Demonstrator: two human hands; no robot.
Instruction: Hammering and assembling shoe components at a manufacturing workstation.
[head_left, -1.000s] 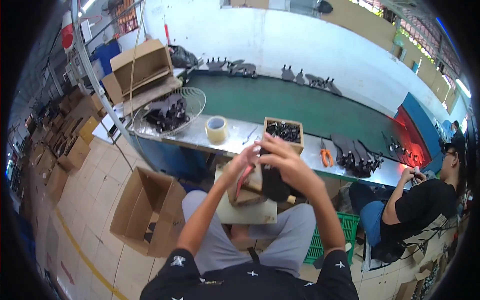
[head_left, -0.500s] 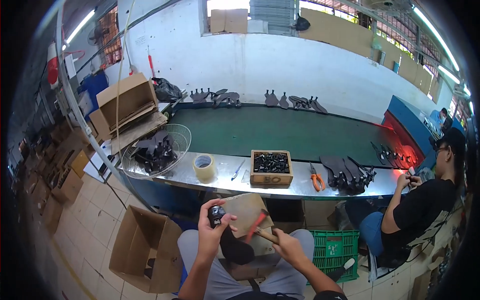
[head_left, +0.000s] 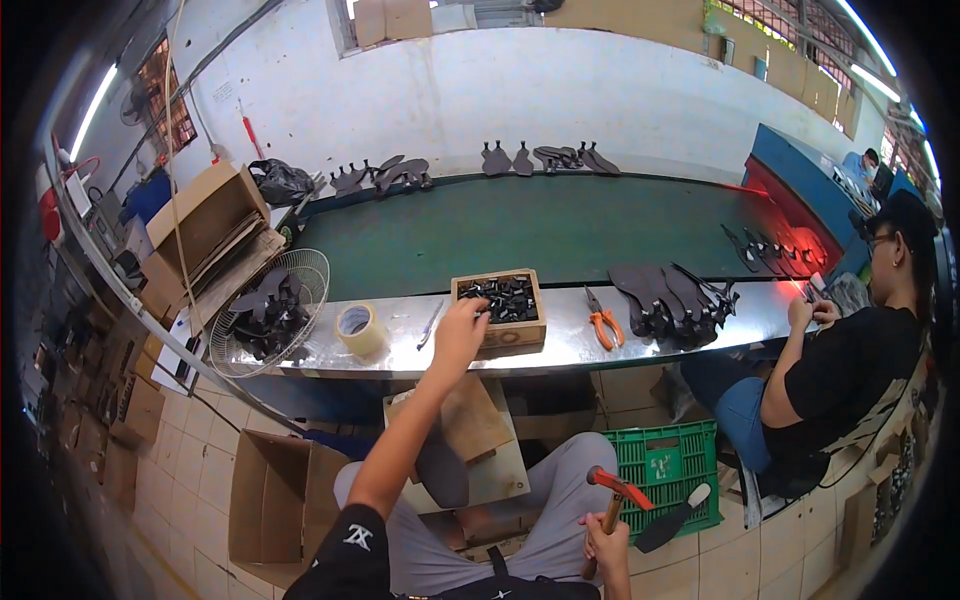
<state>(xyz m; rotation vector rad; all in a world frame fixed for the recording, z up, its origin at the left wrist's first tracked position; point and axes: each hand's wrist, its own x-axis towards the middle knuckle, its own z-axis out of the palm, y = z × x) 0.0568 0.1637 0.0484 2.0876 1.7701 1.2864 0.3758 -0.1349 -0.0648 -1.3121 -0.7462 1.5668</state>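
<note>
White wall (head_left: pixel 420 100) fills the top of the frame, with a long green belt (head_left: pixel 420 245) and a shiny metal table (head_left: pixel 568 310) below it. From far off, I see the left hand (head_left: pixel 462 335) in the middle of the frame, its fingers curled partway over the front left of a wooden box (head_left: pixel 515 336). That box is full of small black parts (head_left: pixel 512 295). I can't tell if the fingers have a part yet. To do this well, I would pinch just one part with the fingertips and lift it straight up, so the others don't spill.

At the lower right of the middle, the right hand (head_left: pixel 605 548) is wrapped around the wooden handle of a hammer (head_left: pixel 622 488) with a red head. I'd keep it low and still, away from the reaching arm.

Near the box, a blue pen (head_left: pixel 430 325) lies to its left, then a tape roll (head_left: pixel 360 330). Orange pliers (head_left: pixel 605 328) lie to its right, so I'd lift clear of those. Lower in the frame, a wooden block (head_left: pixel 478 425) sits beside a dark flat piece (head_left: pixel 442 475).
</note>
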